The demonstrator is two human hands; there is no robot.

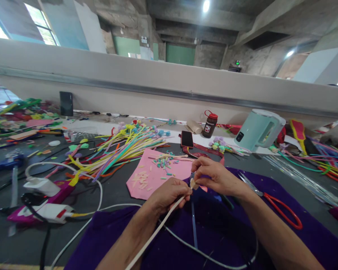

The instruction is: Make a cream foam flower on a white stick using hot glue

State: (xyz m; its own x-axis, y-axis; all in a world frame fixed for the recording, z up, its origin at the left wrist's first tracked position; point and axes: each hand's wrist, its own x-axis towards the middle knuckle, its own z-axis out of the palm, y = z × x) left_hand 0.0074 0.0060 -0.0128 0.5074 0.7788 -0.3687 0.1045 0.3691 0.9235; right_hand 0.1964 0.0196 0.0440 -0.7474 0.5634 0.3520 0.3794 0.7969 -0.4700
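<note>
Here I am, left hand (173, 193) closed round one cream stem (154, 233), right hand (211, 174) pinched nearly shut on one small cream piece (193, 183) at the stem's far end, in front of me and just nearer than the pink sheet (180, 170). The piece is tiny, so a loose pinch could let it slip or twist; press too hard and it might crush. One white cable (183, 242) loops beneath the stem and could snag it if I swing the near end. To the right, one pair of scissors (259, 193) lies with blades parted, a likely scrape should my forearm drop. Now the count: one sheet, one bottle (210, 125), one kettle (257, 131), one red-edged phone (187, 139), two white plugs (55, 213) at left on the tabletop (81, 232). The loose cream bits (143, 182) and coloured bits (163, 162) overlap too much to number.
</note>
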